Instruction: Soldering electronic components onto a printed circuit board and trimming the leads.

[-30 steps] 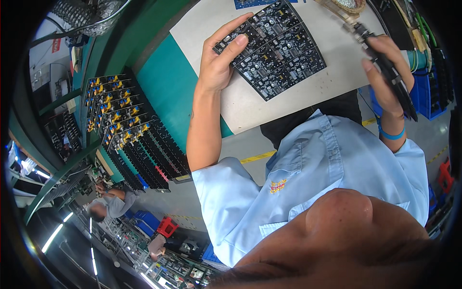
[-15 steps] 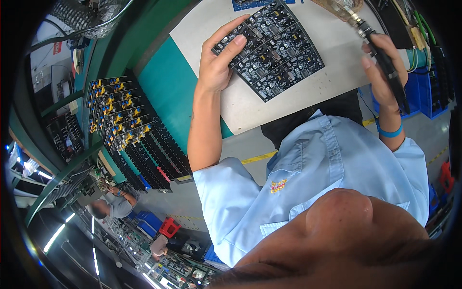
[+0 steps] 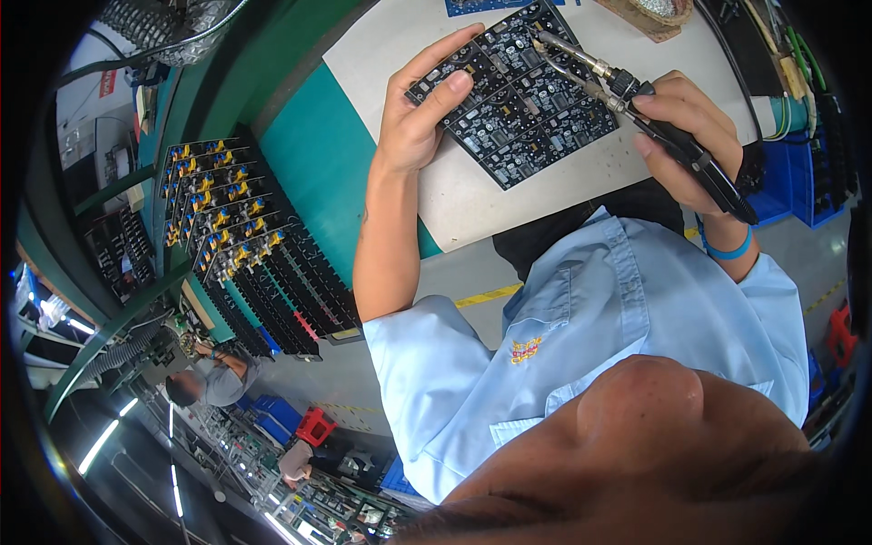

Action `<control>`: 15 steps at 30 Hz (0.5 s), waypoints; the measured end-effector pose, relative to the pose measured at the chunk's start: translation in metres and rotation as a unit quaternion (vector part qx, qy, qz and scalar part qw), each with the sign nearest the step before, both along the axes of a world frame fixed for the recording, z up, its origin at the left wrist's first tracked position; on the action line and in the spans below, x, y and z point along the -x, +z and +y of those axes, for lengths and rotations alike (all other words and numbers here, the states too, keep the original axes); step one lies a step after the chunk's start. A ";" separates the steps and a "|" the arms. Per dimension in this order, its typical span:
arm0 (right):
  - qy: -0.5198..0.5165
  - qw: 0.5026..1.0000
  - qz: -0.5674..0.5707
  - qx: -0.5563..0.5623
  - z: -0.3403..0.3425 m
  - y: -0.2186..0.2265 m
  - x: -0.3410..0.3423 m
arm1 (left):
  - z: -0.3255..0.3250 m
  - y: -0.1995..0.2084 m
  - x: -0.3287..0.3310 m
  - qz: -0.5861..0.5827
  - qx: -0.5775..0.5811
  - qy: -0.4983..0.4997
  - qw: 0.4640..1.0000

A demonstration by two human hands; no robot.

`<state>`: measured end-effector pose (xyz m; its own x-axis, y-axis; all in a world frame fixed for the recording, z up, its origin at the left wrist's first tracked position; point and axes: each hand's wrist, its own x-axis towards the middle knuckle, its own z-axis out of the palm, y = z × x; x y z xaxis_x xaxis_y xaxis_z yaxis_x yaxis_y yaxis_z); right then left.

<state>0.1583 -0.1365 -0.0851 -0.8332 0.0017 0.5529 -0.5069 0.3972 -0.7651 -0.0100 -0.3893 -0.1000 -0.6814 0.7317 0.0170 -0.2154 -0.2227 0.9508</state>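
A black panel of circuit boards (image 3: 531,123), packed with small components and divided by thin seams, lies tilted over the white work surface. My left hand (image 3: 420,118) grips its left edge, thumb on top and fingers reaching underneath. In my right hand (image 3: 695,123) is a pair of soldering tweezers (image 3: 695,159) with a black handle and two slim metal prongs. The prongs point to the upper left, over the far right part of the panel. From this view I cannot tell whether the tips touch the components.
A wooden box holding metal wool (image 3: 661,11) stands at the far right. Left of the bench, a rack of boards with yellow and blue parts (image 3: 222,204) stands beside the green mat (image 3: 313,173). Blue bins (image 3: 799,186) sit at the right. Another person (image 3: 218,381) works farther off.
My right hand has swung left with the soldering tweezers, carrying their tips from the metal wool box to over the circuit board panel. My left hand keeps its grip, almost unmoved.
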 end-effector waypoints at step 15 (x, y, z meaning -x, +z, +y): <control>-0.002 1.000 -0.009 -0.006 0.008 0.007 -0.002 | 0.000 0.001 0.000 0.005 0.005 0.000 1.000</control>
<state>0.1599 -0.1287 -0.0784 -0.8429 -0.0026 0.5381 -0.4920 0.4083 -0.7689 -0.0097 -0.3895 -0.0993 -0.6814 0.7317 0.0165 -0.2062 -0.2136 0.9549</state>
